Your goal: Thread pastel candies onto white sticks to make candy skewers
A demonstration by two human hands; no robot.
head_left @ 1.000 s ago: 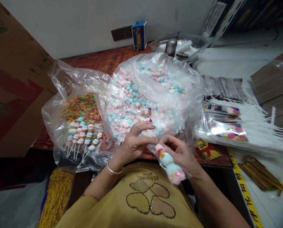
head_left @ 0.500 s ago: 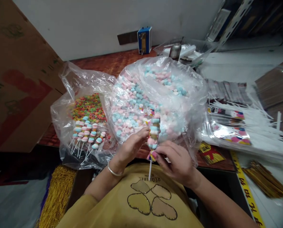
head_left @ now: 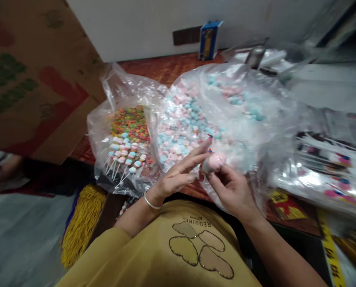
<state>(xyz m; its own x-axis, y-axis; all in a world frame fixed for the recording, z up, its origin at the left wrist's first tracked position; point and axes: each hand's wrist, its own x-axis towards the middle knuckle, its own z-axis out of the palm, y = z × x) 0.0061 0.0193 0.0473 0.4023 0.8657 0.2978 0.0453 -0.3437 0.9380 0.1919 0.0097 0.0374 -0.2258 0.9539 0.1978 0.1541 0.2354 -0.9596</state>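
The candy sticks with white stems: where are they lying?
Head view, left of centre: the candy sticks lie in the smaller bag, at the near edge of the coloured rings.

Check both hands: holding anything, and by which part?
Right hand pinches a pink candy by its lower end, between thumb and fingertips. Left hand is open, fingertips beside the candy, not gripping. Blur hides any stick.

Mustard T-shirt (head_left: 154,255) with clover-outline print (head_left: 200,255), silver bangle (head_left: 151,203) at left grip (head_left: 180,177)
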